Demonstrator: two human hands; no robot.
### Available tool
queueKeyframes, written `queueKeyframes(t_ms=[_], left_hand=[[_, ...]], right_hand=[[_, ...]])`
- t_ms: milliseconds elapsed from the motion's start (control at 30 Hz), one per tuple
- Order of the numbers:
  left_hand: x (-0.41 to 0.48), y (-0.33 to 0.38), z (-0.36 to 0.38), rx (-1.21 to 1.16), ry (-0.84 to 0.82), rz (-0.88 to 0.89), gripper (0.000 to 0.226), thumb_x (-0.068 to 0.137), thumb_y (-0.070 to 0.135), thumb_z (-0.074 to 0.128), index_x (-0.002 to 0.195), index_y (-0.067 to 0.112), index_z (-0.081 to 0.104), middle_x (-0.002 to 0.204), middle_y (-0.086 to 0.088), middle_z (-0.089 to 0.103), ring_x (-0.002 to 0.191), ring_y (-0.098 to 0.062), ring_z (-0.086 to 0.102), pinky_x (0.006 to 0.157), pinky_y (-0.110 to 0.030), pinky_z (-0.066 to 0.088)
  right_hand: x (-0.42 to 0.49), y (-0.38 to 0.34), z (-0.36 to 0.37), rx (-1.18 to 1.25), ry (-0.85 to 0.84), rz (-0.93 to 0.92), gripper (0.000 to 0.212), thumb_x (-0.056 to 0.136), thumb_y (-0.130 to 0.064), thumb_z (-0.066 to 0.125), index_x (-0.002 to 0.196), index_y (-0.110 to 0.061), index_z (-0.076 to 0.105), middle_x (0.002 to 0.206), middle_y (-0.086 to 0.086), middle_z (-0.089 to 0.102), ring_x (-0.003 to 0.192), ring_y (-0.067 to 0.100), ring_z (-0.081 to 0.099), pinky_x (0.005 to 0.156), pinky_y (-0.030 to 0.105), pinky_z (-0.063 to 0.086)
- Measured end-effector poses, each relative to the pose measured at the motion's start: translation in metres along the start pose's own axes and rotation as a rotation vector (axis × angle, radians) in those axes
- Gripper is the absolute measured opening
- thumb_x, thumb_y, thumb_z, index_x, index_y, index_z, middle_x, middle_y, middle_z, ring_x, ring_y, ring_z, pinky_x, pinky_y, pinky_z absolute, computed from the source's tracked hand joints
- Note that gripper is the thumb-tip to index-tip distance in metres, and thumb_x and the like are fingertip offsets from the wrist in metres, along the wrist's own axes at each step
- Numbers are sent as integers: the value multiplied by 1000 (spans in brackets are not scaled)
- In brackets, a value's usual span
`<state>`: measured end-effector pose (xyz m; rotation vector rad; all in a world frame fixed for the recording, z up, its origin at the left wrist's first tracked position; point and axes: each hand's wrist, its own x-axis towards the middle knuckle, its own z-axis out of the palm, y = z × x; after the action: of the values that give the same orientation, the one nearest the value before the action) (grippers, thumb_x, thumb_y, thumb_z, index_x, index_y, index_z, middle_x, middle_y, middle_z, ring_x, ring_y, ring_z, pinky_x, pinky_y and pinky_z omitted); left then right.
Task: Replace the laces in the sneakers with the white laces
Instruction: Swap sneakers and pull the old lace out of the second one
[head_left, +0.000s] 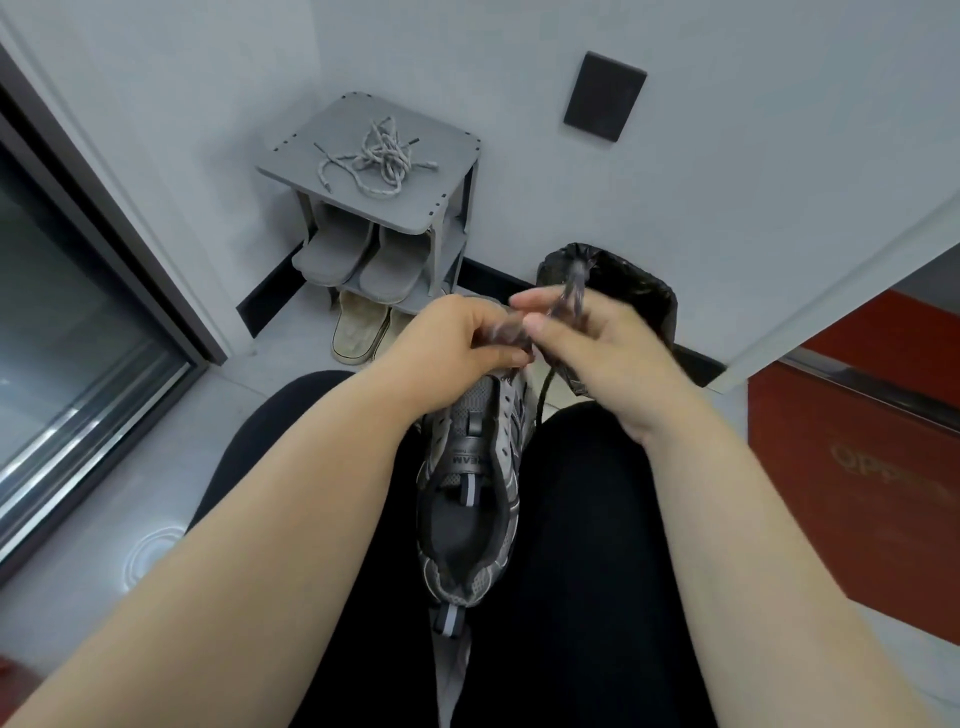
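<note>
Seated view. A grey-and-black mesh sneaker (470, 478) stands wedged between thighs in black trousers (571, 545), directly below both hands, toe pointing away. The left hand (457, 343) curls over the sneaker's front end and grips it. The right hand (587, 343), just beside the left, pinches a dark grey woven lace (571, 291) between thumb and fingers. The lace rises above the right hand, motion-blurred, and one strand trails beneath it. Beyond the left hand, well apart, pale speckled laces (376, 156) lie tangled on top of a grey shoe rack (452, 150). A black bin bag (639, 291) sits behind the right hand.
</note>
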<state>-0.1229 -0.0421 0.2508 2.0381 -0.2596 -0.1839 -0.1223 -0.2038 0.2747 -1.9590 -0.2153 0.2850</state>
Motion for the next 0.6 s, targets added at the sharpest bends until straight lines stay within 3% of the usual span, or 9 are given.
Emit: queueKeyframes(t_ms=[100,267,367,500,600], left_hand=[[-1,1,0,30,15,20,16,82,1,61,79,14,70,92,-4,70,85,-17,65,81,-30,51],[-2,4,2,29,9,23,31,81,7,65,67,35,62,80,6,61,82,-20,61,80,-33,50],[-1,3,3,47,20,41,21,80,7,66,71,26,67,79,10,56,85,-20,58,82,-32,47],[-2,12,4,-126,62,18,15,85,8,62,76,20,66,71,12,57,67,-2,53,67,-11,45],[-2,12,5,-121,61,-14,8,85,10,62,84,16,67,75,6,59,71,-11,53,70,-20,48]], right_hand=[[-5,7,4,174,-68,26,32,76,-26,72,107,-24,67,102,-4,71,99,6,65,86,22,51],[-5,9,9,68,54,85,26,67,-12,82,90,-19,70,85,7,73,83,18,70,84,42,56],[-7,9,11,15,57,74,23,65,-5,82,80,-19,70,78,9,73,73,15,68,79,38,56],[-6,8,13,-113,55,24,18,64,-7,82,74,-5,67,72,20,65,61,14,55,61,31,46],[-3,11,15,-164,110,50,16,64,-9,82,70,-7,67,60,9,56,56,11,50,56,32,43]])
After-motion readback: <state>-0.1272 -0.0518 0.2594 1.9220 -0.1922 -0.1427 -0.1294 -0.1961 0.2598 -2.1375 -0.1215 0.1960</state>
